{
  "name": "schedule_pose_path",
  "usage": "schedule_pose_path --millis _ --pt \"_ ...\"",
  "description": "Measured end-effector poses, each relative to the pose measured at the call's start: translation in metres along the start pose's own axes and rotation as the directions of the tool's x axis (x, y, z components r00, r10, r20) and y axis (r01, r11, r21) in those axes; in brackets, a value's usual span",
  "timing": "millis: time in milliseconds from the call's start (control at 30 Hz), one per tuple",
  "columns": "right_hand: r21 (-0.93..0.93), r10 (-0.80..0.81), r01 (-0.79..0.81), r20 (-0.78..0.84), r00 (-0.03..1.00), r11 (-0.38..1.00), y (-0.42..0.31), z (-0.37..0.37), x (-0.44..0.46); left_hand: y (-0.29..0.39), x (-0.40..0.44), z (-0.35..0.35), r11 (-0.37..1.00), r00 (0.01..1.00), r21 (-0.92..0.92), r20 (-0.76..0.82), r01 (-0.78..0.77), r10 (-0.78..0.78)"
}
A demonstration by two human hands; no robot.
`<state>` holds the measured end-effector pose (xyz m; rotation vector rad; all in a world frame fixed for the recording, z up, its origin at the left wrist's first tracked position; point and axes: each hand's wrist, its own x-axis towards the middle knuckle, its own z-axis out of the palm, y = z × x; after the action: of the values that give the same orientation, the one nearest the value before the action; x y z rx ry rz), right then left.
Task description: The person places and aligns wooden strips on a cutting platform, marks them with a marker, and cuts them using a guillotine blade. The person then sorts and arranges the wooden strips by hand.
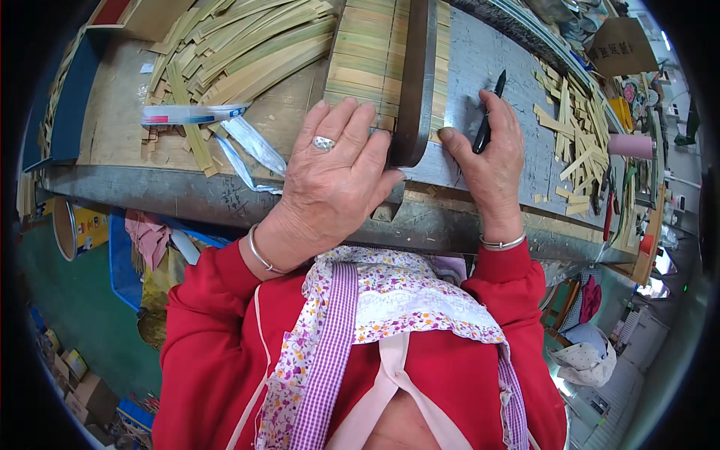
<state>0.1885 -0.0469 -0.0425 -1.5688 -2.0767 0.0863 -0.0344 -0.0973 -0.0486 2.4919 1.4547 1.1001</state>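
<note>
My left hand point(334, 172) lies with its fingers flat on the near end of a row of bamboo strips point(364, 56), set side by side and crossed by dark lines. Its thumb reaches toward the rounded near end of a dark brown bar point(417, 90) resting over the strips. A black pen point(482, 139) is held in my right hand point(491, 154), between thumb and fingers, with its pointed end up and away from me. The right thumb is near the strips' right edge. What lies beneath the left palm is hidden.
Long loose bamboo strips point(255, 45) are heaped at the left, beside a crumpled plastic wrapper point(251, 142). Short strips point(577, 142) lie scattered at the right, near a pink roll point(630, 146). The workbench's front edge point(187, 191) runs just before my body.
</note>
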Motion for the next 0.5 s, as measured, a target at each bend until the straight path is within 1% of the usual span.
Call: schedule_pose_path --millis 167,367,500 --pt "-0.006 -0.002 0.002 -0.006 1.0 1.0 -0.0005 0.0002 -0.0001 0.0034 -0.0004 0.0035 1.0 0.999 -0.015 -0.045 0.027 -0.028" --pt "0.003 -0.003 0.003 -0.009 1.0 1.0 -0.0007 0.0003 0.0002 0.0051 0.0006 0.0081 0.999 0.999 0.043 -0.047 0.025 -0.023" --pt "0.0 -0.012 0.012 -0.015 1.0 1.0 0.0008 0.0009 -0.0001 0.005 -0.0006 0.0098 0.998 0.998 0.051 -0.062 0.024 -0.02"
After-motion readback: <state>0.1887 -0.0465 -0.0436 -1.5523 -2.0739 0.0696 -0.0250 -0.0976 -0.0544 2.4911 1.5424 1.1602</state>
